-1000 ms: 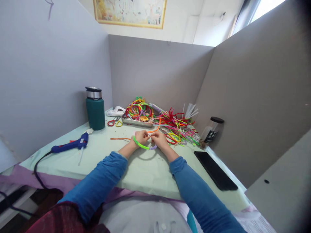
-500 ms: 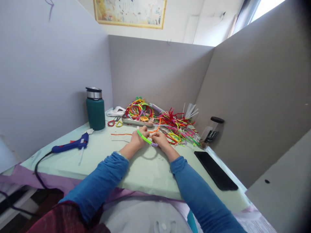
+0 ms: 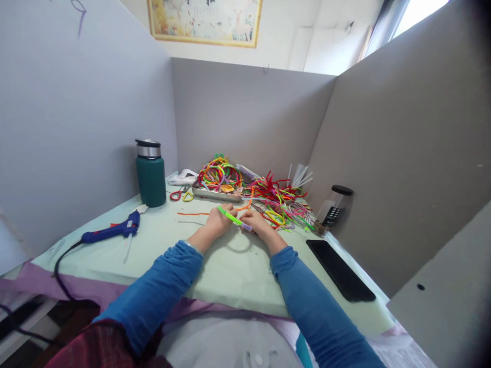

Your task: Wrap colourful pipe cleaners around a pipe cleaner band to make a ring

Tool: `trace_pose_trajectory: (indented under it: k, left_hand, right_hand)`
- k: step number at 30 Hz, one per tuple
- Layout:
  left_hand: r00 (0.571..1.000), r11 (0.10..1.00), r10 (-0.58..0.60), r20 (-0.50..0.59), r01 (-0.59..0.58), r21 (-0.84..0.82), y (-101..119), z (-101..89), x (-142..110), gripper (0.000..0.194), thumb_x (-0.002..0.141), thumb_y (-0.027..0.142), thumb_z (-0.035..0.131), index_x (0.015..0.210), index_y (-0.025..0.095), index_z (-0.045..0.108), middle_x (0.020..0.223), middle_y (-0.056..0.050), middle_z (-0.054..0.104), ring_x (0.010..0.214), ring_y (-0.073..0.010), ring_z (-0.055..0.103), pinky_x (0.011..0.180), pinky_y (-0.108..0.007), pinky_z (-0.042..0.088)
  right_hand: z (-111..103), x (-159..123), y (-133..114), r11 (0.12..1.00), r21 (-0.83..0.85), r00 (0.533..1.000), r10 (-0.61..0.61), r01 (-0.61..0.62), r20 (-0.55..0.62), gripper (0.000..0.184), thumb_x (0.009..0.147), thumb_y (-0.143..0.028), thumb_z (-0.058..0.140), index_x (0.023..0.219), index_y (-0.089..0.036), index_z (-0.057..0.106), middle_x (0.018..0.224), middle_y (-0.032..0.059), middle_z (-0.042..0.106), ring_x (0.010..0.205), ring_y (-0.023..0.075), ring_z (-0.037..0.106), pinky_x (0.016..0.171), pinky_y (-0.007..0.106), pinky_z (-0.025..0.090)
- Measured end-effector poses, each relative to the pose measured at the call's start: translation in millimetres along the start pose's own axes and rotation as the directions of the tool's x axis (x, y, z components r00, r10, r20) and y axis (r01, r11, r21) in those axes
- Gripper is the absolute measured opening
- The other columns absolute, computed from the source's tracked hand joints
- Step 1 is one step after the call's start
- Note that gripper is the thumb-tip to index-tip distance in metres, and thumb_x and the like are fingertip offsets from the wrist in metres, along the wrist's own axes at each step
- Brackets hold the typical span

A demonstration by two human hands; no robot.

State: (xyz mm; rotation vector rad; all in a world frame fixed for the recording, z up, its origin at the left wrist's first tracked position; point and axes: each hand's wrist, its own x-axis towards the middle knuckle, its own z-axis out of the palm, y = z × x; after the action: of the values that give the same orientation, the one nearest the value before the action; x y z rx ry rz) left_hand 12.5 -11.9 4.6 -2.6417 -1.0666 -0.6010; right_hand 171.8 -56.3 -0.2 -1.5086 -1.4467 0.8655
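Observation:
Both my hands meet above the middle of the pale green table (image 3: pixel 230 271). My left hand (image 3: pixel 217 223) and my right hand (image 3: pixel 257 223) are closed on the same curved band (image 3: pixel 231 217), bright green with a purple end near my right fingers. The band tilts up to the left between them. An orange pipe cleaner (image 3: pixel 194 213) lies flat just beyond my left hand, and part of it runs behind my fingers.
A metal tray (image 3: pixel 215 193) of coloured hoops and a heap of pipe cleaners (image 3: pixel 282 200) sit at the back. Left are a teal flask (image 3: pixel 150 174) and a blue glue gun (image 3: pixel 111 231) with its cord. A black phone (image 3: pixel 339 270) lies at the right, near a dark-lidded jar (image 3: pixel 334 205).
The green band has swung from hanging low between my hands to tilting up and leftward. Both hands stayed together and shifted slightly.

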Motion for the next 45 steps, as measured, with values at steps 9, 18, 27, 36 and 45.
trace_pose_trajectory:
  k: [9, 18, 27, 36, 45]
  left_hand:
    - [0.990, 0.989, -0.136, 0.042, 0.138, -0.048, 11, -20.9, -2, 0.021, 0.086, 0.026, 0.049, 0.086, 0.016, 0.068, 0.091, -0.011, 0.063, 0.093, -0.0227, 0.055, 0.070, -0.030, 0.039]
    - [0.985, 0.984, -0.173, 0.015, 0.173, -0.032, 13, -25.6, -1, 0.022, 0.083, 0.033, 0.057, 0.086, 0.014, 0.068, 0.090, -0.012, 0.062, 0.096, -0.0246, 0.053, 0.071, -0.031, 0.041]
    - [0.997, 0.992, 0.070, 0.021, -0.068, -0.103, -1, -8.4, -2, 0.021, 0.082, 0.029, 0.058, 0.088, 0.015, 0.072, 0.085, -0.010, 0.066, 0.085, -0.0218, 0.057, 0.071, -0.030, 0.042]
    - [0.954, 0.926, 0.282, -0.103, -0.299, -0.230, -6, 1.5, 0, 0.026, 0.089, 0.029, 0.050, 0.087, 0.017, 0.073, 0.085, -0.007, 0.069, 0.076, -0.0147, 0.060, 0.074, -0.027, 0.043]
    - [0.957, 0.899, 0.274, -0.093, -0.290, -0.327, -2, 0.5, 0, 0.029, 0.091, 0.031, 0.047, 0.091, 0.020, 0.074, 0.091, -0.008, 0.068, 0.083, -0.0168, 0.058, 0.083, -0.031, 0.041]
  right_hand:
    - [-6, 3, 5, 0.997, 0.077, 0.994, 0.007, -0.016, 0.110, 0.010, 0.064, -0.010, 0.049, 0.062, -0.015, 0.058, 0.046, -0.0015, 0.057, 0.032, 0.0052, 0.035, 0.033, 0.020, 0.021]
    - [-7, 0, 2, 0.996, 0.085, 0.993, 0.013, -0.023, 0.118, 0.012, 0.062, -0.009, 0.047, 0.059, -0.014, 0.057, 0.046, -0.0012, 0.056, 0.032, 0.0044, 0.032, 0.033, 0.020, 0.020]
    - [-14, 2, 4, 0.999, -0.003, 0.978, 0.042, -0.042, 0.205, 0.008, 0.068, -0.015, 0.052, 0.061, -0.014, 0.057, 0.047, -0.0001, 0.057, 0.032, 0.0045, 0.031, 0.033, 0.021, 0.019]
    - [-33, 3, 10, 0.976, 0.174, 0.917, 0.053, -0.131, 0.395, 0.014, 0.063, -0.021, 0.062, 0.075, -0.015, 0.058, 0.051, -0.0036, 0.056, 0.034, 0.0026, 0.030, 0.033, 0.018, 0.017]
    - [-47, 7, 21, 0.944, 0.244, 0.853, 0.068, -0.223, 0.517, 0.026, 0.064, -0.023, 0.067, 0.087, -0.016, 0.055, 0.056, -0.0044, 0.057, 0.034, 0.0016, 0.028, 0.035, 0.018, 0.015]
